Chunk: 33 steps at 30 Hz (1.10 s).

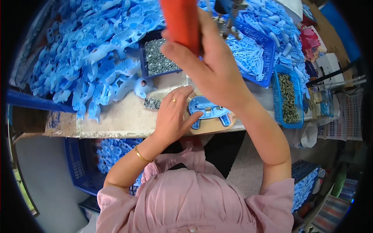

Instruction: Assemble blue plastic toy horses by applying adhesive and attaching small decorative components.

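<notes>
My right hand is raised over the table, its fingers wrapped round the thick red handle of a tool whose working end does not show. A light-blue moulded plastic part with short legs lies on a tan board at the table's front edge. Beside its left side rests my left hand, fingers stretched out and thumb apart, the thumb reaching over the part's edge. Just left of that hand sits a small heap of silvery metal pieces.
Loose blue plastic shells are heaped at the back left. Behind my hands stand a dark tray of small metal pieces and a blue basket of slim blue parts. A turquoise bin holds brassy screws. Below the table is a blue crate.
</notes>
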{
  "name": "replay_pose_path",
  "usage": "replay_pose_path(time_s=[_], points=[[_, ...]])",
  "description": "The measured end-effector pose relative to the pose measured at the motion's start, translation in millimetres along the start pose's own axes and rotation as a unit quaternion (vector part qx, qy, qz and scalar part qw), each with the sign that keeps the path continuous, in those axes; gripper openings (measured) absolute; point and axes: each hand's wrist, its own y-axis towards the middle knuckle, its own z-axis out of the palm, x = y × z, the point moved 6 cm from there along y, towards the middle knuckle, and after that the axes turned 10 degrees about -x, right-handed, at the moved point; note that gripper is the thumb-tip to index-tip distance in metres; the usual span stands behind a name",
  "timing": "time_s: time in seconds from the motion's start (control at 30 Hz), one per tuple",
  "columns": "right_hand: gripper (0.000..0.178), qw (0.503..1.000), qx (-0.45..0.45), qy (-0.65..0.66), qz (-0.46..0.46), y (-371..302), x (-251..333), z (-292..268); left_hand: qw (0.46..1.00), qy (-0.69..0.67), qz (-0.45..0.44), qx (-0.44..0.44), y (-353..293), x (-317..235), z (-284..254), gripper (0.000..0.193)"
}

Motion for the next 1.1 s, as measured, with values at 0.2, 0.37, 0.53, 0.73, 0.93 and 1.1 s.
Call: replay_pose_path(time_s=[0.2,0.37,0.53,0.73,0.93,1.1], points=[[0.056,0.970,-0.009,-0.237,-0.057,-2,37,-16,0.999,-0.018,0.030,0.007,-1,-4,-1,0.051],[0.024,0.898,-0.194,-0.363,-0.156,32,93,-70,0.997,-0.038,0.059,0.021,3,-19,7,0.043],[0.051,0.980,-0.182,-0.060,-0.053,133,39,-84,0.994,-0.042,0.088,0.047,7,-33,18,0.035],[0.056,0.992,0.079,-0.076,-0.057,133,46,-71,0.992,-0.029,0.110,0.054,4,-37,25,0.033],[0.062,0.982,-0.094,0.077,0.142,66,50,-79,0.987,-0.029,0.143,0.069,7,-39,37,0.032],[0.063,0.979,-0.110,0.051,0.162,40,34,-96,0.985,-0.004,0.141,0.101,5,-37,45,0.027]])
